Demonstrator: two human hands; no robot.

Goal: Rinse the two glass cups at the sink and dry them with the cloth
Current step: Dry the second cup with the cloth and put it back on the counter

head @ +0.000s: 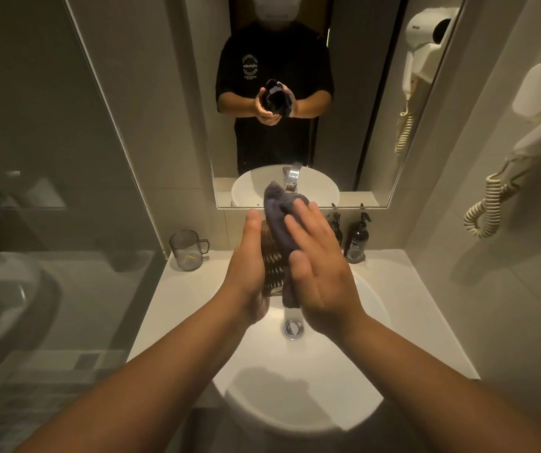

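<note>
On the tabletop [164, 299] at far left, against the glass partition, the handled glass cup [186, 250] stands upright and apart from both hands; whether it is already rinsed cannot be told.

The left hand [250, 263] holds the ribbed glass cup [271, 266] from its left side, fingers extended along the wall. The cup is held over the sink [354, 380], its long axis running away from the person and slightly upward; which end is the mouth cannot be told.

The grey cloth [281, 217] lies over the cup's right side and far end. The right hand [319, 273] presses it flat against the glass, fingers straight. Both hands are in contact; neither needs to reach.

Judgement: drying is in progress; the next wipe turns on rotating the cup about that axis. Open room lies below, above the drain [292, 328]. The tap [292, 178] sits just beyond the cloth's far end, and two dark pump bottles [356, 238] stand near at right.
</note>
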